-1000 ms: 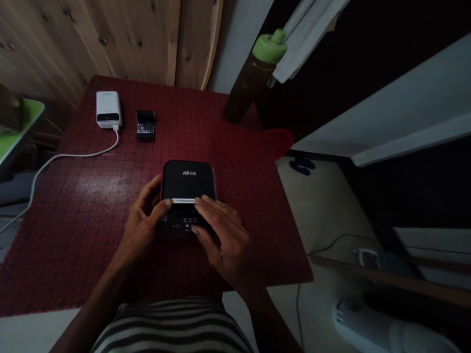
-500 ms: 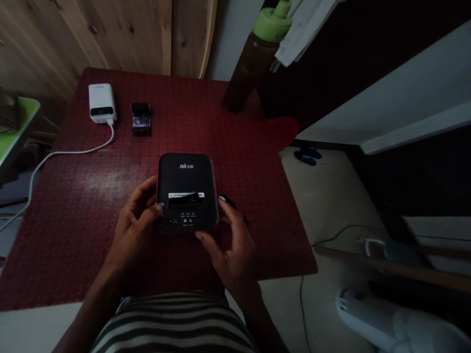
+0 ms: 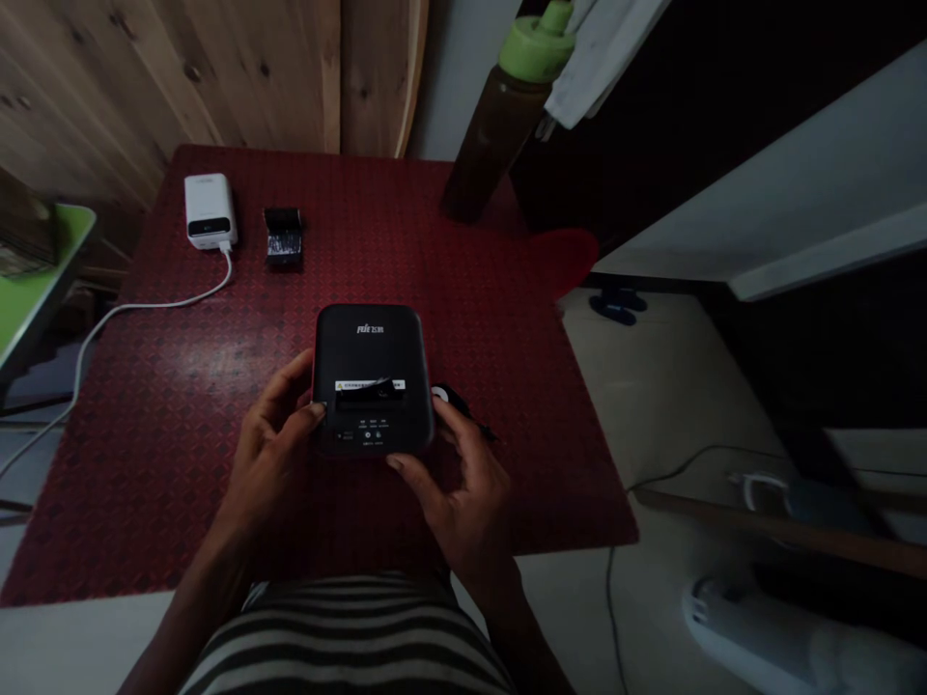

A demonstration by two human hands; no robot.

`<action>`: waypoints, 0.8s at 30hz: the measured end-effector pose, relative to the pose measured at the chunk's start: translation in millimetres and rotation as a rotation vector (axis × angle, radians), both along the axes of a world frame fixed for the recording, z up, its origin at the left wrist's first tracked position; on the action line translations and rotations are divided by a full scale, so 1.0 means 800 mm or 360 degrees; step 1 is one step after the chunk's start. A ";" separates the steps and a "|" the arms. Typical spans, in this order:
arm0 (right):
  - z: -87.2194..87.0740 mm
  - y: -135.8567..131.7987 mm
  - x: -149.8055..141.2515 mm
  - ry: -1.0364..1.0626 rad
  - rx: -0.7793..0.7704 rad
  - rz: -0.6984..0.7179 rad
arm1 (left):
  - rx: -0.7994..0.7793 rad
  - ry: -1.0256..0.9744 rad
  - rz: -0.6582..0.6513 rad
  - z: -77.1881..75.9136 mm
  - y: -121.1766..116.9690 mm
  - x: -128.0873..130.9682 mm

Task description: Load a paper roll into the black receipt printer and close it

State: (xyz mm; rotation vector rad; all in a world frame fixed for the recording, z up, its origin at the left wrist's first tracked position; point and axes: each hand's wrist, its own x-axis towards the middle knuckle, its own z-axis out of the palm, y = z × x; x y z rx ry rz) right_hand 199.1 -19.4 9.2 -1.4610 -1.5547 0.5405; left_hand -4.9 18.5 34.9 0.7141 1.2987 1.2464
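A black, box-shaped receipt printer [image 3: 373,352] with rounded corners and white lettering lies in front of me on the red patterned table [image 3: 507,483]. A dark strip pokes out of the slot across its top, by a white label, with small indicator marks below. My left hand [image 3: 279,434] grips its left side, thumb on the left edge and fingers along the side. My right hand [image 3: 463,478] holds the lower right corner, thumb at the front edge and fingers at the right side. Beside the right fingers is a dark item with a white round part [image 3: 440,394], partly hidden.
A white power bank [image 3: 210,208] with a cable stands at the back left. Near it lies a small black roll-like piece [image 3: 283,236]. A dark bottle with a green cap [image 3: 536,48] stands at the back right. Blue slippers [image 3: 615,306] are on the floor.
The view has shifted slightly, so everything sits a little further right. Both hands keep their hold on the printer. The small pale square by my left thumb no longer shows.
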 end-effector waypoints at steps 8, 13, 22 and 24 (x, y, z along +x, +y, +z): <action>-0.001 0.002 -0.001 0.0139 -0.0120 -0.0030 | 0.0013 0.0098 -0.0005 0.004 -0.002 0.005; 0.004 0.002 0.002 0.0124 -0.0155 0.0006 | 0.0039 0.0059 0.0017 0.000 -0.006 0.005; 0.054 0.064 0.019 -0.0361 0.0200 0.0228 | 0.0245 0.0168 -0.0034 -0.026 -0.001 -0.002; 0.063 0.096 0.006 -0.0529 0.0222 0.0481 | 0.0288 0.0196 -0.0056 -0.030 -0.003 -0.001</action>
